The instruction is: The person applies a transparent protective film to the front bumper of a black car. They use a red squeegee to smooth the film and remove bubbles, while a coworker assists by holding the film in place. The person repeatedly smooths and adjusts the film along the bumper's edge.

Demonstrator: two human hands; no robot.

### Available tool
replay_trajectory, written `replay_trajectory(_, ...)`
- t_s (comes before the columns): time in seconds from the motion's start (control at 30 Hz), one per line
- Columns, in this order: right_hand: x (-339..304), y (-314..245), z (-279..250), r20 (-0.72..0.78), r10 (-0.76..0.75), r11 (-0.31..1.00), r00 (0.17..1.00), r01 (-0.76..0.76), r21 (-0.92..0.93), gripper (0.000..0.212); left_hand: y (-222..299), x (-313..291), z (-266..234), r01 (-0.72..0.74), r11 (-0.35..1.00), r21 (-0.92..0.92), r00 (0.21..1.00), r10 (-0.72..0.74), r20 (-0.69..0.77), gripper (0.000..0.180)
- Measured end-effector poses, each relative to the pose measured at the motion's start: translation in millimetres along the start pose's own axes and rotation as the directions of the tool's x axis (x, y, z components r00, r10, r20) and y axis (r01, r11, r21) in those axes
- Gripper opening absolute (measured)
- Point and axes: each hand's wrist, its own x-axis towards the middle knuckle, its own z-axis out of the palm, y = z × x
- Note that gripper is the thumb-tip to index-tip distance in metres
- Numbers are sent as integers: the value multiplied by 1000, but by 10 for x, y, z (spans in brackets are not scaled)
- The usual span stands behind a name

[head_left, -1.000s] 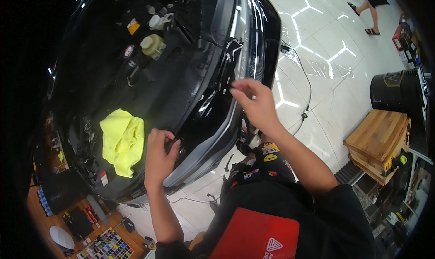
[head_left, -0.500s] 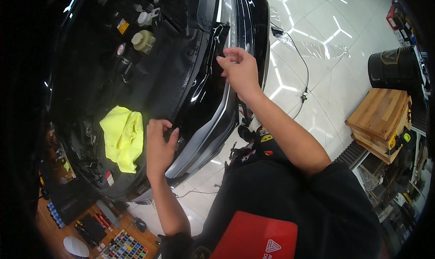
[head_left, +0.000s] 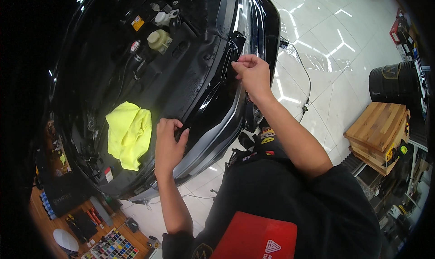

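Pinching the clear protective film [head_left: 235,43] on the glossy black car front [head_left: 213,96], both hands, left hand [head_left: 167,143] and right hand [head_left: 253,73], should tension it evenly.

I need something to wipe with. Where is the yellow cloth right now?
In the head view, the yellow cloth lies in the open engine bay of the black car, just left of the left hand.

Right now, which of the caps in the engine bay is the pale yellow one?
The big round cap, just below the smaller white cap and right of the small red-ringed cap. The others are white or red-rimmed.
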Motion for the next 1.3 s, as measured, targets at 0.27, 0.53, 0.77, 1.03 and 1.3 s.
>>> replay_trajectory(0.27, 116, 104, -72, 77, -61, 990, 995, 70, -125, 10, -24, 19, -9, 29, 1000, -1, 999, -29, 40, 22)
replay_trajectory(0.53, -109, 82, -234, 85, -178, 978, 980, 186, -94, 24, 851, 976, -189, -367, 913, 177, 927, 374, -8, 27)
replay_trajectory(0.77, -1326, -1254, -900, 702, -617, 737, 356, 574, 357, 28, 1558, 2409, 326, -881, 334, 334, 472, 604, 642, 45)
replay_trajectory(1.03, -1360, -1121, -682, 332, -923, 338, 196, 827, 450, 35, 1700, 2477, 506, -926, 94, 367, 371, 414, 831, 26)
replay_trajectory(1.3, -1020, -46, -504, 306, -435, 792, 847, 522, -318, 27, 1803, 2471, 496, -944, 116, 310, 331, 327, 885, 21)
